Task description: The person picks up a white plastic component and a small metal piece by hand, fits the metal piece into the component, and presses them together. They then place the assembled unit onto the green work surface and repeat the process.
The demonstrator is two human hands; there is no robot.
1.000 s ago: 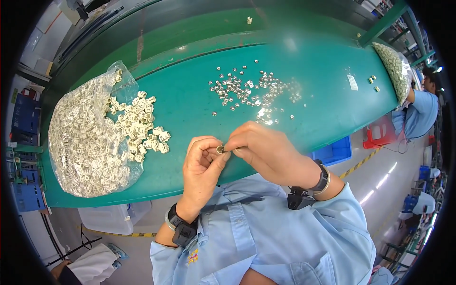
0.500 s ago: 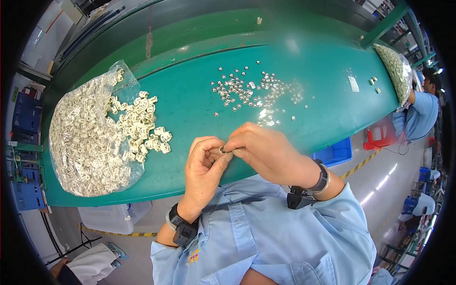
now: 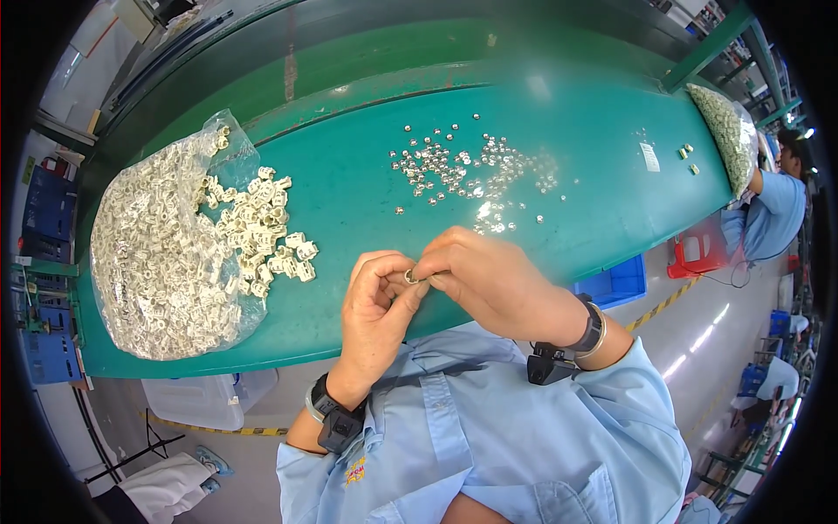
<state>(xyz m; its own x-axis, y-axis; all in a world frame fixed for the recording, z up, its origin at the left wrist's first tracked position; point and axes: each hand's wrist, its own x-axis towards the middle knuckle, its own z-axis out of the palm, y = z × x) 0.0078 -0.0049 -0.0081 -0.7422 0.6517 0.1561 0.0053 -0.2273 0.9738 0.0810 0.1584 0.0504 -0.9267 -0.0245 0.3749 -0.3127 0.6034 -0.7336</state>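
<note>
My left hand [image 3: 377, 301] pinches a small cream plastic fitting [image 3: 410, 277] between thumb and fingertips, its round opening showing. Right beside it, my right hand [image 3: 484, 278] has thumb and fingers pressed together against the fitting; whatever lies between those fingertips is hidden. Both hands meet above the near edge of the green table. A loose heap of cream plastic fittings [image 3: 262, 223] spreads to the left of my hands. Beyond them lie many small shiny metal balls or domed caps [image 3: 445, 170], scattered over the tabletop.
A big clear bag [image 3: 166, 253] full of cream fittings fills the table's left end. Another full bag [image 3: 724, 131] stands at the far right, near a person in blue [image 3: 775, 214]. A white label [image 3: 649, 157], blue bin [image 3: 613, 281] and red stool [image 3: 698, 249] are on the right.
The fitting has turned slightly in my fingertips, so its opening shows more. Both hands stay together in nearly the same place.
</note>
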